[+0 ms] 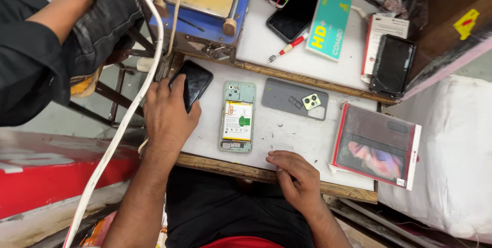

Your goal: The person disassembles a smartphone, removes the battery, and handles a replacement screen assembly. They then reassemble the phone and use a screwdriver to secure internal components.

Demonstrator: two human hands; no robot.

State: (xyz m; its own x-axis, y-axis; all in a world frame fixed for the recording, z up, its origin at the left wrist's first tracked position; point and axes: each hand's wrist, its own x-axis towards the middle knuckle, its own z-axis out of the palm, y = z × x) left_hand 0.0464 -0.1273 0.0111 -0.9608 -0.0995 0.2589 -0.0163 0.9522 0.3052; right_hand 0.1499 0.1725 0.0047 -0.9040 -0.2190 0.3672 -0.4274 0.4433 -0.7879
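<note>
Our left hand (pixel 166 117) grips a black glossy phone screen panel (pixel 191 84) at the left edge of the white worn worktop (pixel 297 135), fingers wrapped over its lower end; the panel lies tilted, top pointing up-right. Our right hand (pixel 296 176) rests on the near wooden edge, fingers curled and pressed to the board, holding nothing we can make out. Between the hands lies an opened mint-green phone body (pixel 238 117), upright, with its white-labelled battery and a green tab exposed. Just right of it sits a grey matte plastic back cover (pixel 293 99) with a square pale-green camera block, inner face down. Further right, overhanging the board corner, is a flat clear-fronted box with red and white rim (pixel 376 145), a colourful phone picture inside. On the upper shelf: a teal rectangular card pack with yellow lettering (pixel 329 22), a red-and-white screwdriver (pixel 287 49) beside it, a black phone (pixel 295 12), and a wrapped black phone (pixel 392 65) on a red-bordered white booklet. A thick white cable (pixel 128 114) runs down the left side. Another person's dark sleeve (pixel 31 58) fills the top left.
</note>
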